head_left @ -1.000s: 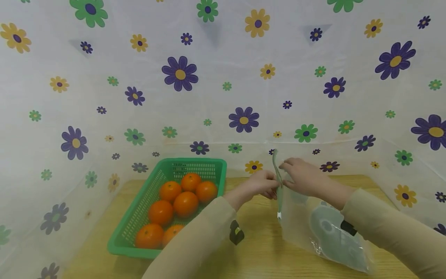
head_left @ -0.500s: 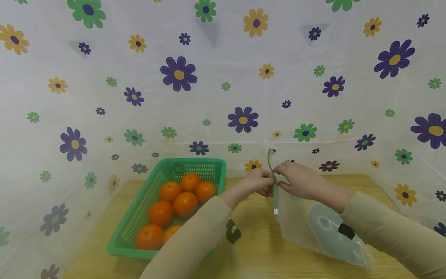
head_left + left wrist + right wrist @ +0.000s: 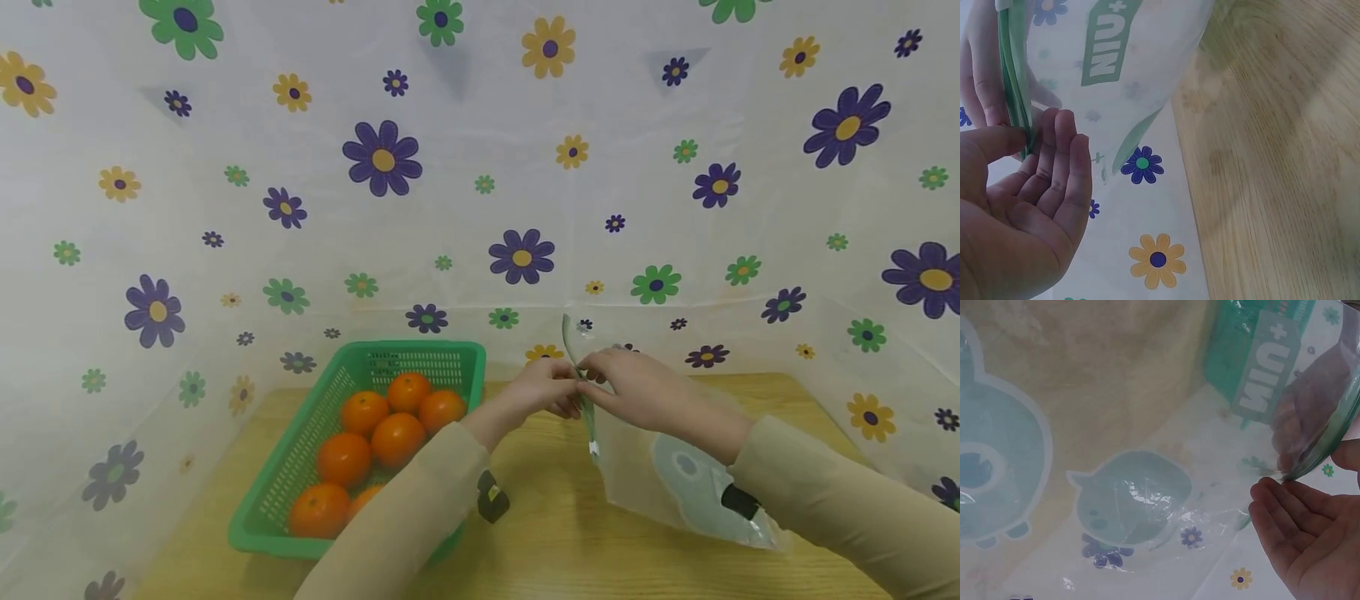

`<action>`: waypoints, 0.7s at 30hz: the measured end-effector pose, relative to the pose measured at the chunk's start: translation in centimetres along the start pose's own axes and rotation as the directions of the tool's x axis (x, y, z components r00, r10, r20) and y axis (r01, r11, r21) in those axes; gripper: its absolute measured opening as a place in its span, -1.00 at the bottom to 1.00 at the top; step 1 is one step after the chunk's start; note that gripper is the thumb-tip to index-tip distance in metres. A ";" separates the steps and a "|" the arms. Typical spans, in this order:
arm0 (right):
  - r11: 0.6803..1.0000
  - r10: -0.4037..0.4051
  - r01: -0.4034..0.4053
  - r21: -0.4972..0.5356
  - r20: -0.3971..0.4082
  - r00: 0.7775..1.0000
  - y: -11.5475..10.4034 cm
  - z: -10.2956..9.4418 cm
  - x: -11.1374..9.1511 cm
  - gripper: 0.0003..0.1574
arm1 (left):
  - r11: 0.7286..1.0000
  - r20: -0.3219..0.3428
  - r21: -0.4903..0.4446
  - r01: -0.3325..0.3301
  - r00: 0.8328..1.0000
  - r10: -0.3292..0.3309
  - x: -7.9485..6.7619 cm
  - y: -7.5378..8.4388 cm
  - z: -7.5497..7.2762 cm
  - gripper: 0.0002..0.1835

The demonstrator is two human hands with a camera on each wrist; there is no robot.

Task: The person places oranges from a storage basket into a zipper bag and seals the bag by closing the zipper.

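Observation:
A translucent plastic zipper bag point(image 3: 630, 471) with pale blue animal prints hangs between both hands, its body slanting toward the lower right. Its green zip edge point(image 3: 1015, 81) stands roughly upright, and a white slider point(image 3: 594, 448) sits low on it. My left hand point(image 3: 536, 390) pinches this edge between thumb and fingers, as the left wrist view shows. Opposite it, my right hand point(image 3: 637, 387) pinches the same edge, fingertips close to the left hand's. Through the clear film in the right wrist view, the left hand's fingers appear behind the bag.
Left of the hands stands a green plastic basket point(image 3: 251, 521) holding several oranges point(image 3: 397, 440), partly covered by the left sleeve point(image 3: 405, 508). Everything rests on a wooden table point(image 3: 547, 533). A flower-printed sheet point(image 3: 450, 217) rises behind and at both sides.
Both hands and the bag's zip edge have shifted slightly left. The right hand's fingertips have come closer to the left hand's along the edge. The basket and oranges stay in place.

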State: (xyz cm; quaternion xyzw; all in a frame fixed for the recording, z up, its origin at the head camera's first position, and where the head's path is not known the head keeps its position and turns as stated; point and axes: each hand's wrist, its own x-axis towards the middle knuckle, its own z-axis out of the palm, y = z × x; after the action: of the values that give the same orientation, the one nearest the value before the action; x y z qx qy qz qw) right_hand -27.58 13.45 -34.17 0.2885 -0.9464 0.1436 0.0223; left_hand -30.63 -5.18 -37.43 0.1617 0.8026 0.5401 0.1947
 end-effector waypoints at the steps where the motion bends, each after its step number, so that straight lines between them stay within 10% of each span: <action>1: 1.000 0.008 -0.008 0.011 -0.002 1.000 -0.1 0.0 0.1 -0.51 | 1.000 0.000 -0.009 -0.001 1.000 0.001 0.0 0.0 -0.1 -0.73; 21: 0.983 0.125 -0.120 0.138 -0.030 0.992 -1.0 -0.1 0.7 -0.55 | 1.000 -0.012 0.018 0.013 1.000 -0.013 -1.1 -0.7 -1.4 -0.83</action>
State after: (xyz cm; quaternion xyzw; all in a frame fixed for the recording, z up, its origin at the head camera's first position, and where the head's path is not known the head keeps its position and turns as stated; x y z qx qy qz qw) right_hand -27.62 12.32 -33.69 0.2279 -0.9498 0.2142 0.0121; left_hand -30.39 -7.07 -37.50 0.1549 0.8097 0.5326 0.1918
